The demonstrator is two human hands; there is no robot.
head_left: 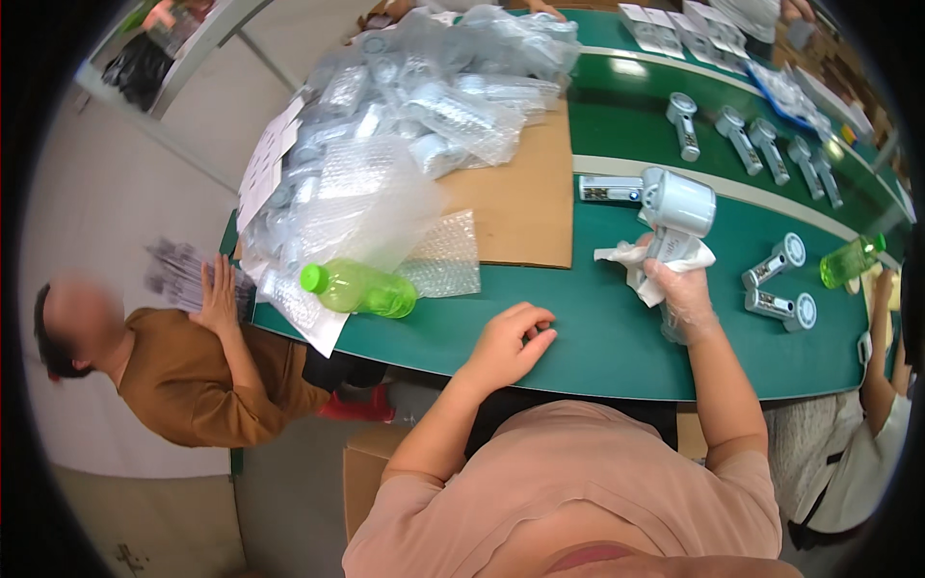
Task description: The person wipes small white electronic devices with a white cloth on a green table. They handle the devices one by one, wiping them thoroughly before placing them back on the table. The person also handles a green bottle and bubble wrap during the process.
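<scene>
Handheld fan point(686, 202), pale blue, up in the air over the right-centre of the green surface point(578, 332), its barrel-shaped head turned to the right! The right grip point(686, 294) is clamped on its handle through a crumpled white cloth point(626, 272), thin clear plastic showing at the wrist. And there's lettering, dark characters on the handle just above the fingers, tilted and partly wrapped by cloth. Just behind, a second fan point(612, 189) lies sideways, a marked patch along its handle, too small to read. Over to the left grip point(511, 345): fingers loosely curled, thumb apart, nothing in it, by the near edge. Further left, a green-capped bottle point(371, 289) lies on its side beside bubble wrap point(448, 260), with a big wrapped heap point(385, 116) behind. Printed sheets point(270, 164) flank that heap, their rows of marks unreadable from here. Two more fans point(782, 306) rest at right.
</scene>
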